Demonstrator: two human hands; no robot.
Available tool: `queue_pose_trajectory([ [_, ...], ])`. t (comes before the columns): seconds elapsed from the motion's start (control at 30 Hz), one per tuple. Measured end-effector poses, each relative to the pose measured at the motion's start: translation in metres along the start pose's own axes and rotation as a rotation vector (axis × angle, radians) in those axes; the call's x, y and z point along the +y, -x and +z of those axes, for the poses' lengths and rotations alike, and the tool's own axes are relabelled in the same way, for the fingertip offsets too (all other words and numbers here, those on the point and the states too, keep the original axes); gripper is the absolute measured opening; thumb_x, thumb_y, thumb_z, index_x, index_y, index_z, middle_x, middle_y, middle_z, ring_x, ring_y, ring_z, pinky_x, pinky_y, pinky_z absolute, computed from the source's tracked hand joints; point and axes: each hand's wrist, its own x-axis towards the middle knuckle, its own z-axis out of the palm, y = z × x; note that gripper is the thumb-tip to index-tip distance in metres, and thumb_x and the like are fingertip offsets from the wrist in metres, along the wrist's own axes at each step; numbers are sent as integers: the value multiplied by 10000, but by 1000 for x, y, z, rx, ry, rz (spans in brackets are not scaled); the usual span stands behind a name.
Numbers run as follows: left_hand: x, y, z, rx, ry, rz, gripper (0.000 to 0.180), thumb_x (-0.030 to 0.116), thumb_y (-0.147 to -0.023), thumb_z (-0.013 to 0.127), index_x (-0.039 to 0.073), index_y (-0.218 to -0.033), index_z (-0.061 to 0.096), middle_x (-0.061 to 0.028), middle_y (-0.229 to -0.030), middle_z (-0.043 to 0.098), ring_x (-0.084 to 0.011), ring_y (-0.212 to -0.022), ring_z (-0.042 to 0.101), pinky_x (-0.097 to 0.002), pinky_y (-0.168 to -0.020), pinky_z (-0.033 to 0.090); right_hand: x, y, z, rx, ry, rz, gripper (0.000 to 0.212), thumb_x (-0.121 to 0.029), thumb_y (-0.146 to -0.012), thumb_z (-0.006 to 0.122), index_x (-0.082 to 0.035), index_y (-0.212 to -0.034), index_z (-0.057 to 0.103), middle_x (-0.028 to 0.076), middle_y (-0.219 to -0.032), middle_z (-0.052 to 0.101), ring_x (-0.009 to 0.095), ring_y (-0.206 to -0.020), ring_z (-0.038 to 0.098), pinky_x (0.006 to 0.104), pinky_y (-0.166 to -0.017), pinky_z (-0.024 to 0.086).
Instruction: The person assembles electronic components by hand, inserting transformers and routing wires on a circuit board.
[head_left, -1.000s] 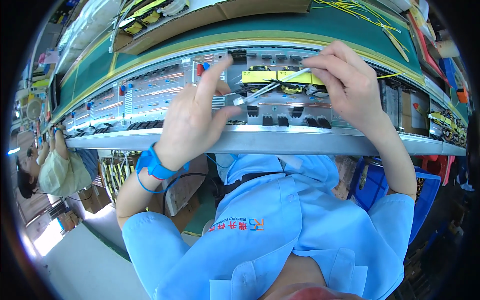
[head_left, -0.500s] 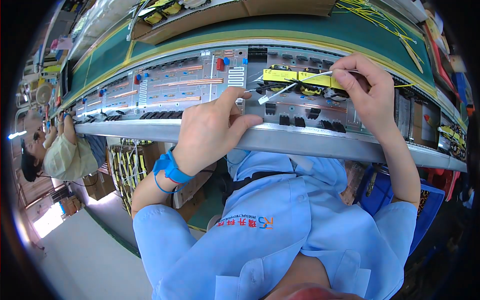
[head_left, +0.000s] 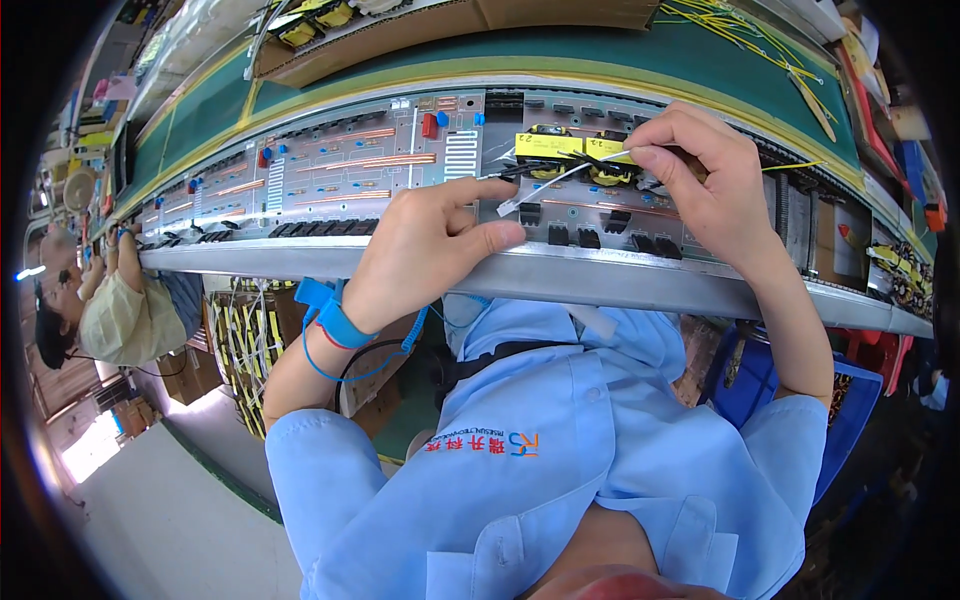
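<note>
My right hand (head_left: 710,185) is closed, thumb and forefinger pinching a thin white lead (head_left: 612,157) above the circuit board (head_left: 575,212). A white plug end (head_left: 508,208) lies over the board near my left hand. Black leads (head_left: 548,171) cross beside two yellow-taped transformers (head_left: 548,146). My left hand (head_left: 425,235) rests at the board's near edge, thumb and forefinger apart. Its forefinger reaches to the tips of the black leads; whether it presses on them is hard to see. A blue wrist strap (head_left: 340,322) circles my left wrist.
The boards sit in a long metal frame (head_left: 600,275). Behind it are a cardboard box (head_left: 450,35) and loose yellow wires (head_left: 740,35). A blue bin (head_left: 760,385) stands below right. Another person (head_left: 135,310) works at far left.
The white plug end has shifted slightly left and turned. My right hand has moved a little left with the lead. My left hand stays nearly in place.
</note>
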Motion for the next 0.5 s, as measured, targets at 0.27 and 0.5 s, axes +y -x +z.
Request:
queue_pose_trajectory([
  [0.27, 4, 11, 12, 249, -465, 314, 125, 203, -826, 722, 117, -870, 643, -23, -485, 535, -232, -426, 553, -361, -420, 395, 3, -5, -1, 8, 73, -119, 55, -76, -814, 687, -55, -865, 688, 55, -799, 631, 225, -697, 609, 308, -602, 474],
  [0.5, 2, -20, -14, 556, -704, 566, 101, 151, -789, 728, 127, -839, 643, -20, -697, 595, -212, -564, 601, -353, -478, 440, 3, -5, -7, -68, 160, -240, 227, 73, -736, 645, -28, -928, 713, 82, -819, 598, 211, -729, 609, 291, -623, 478],
])
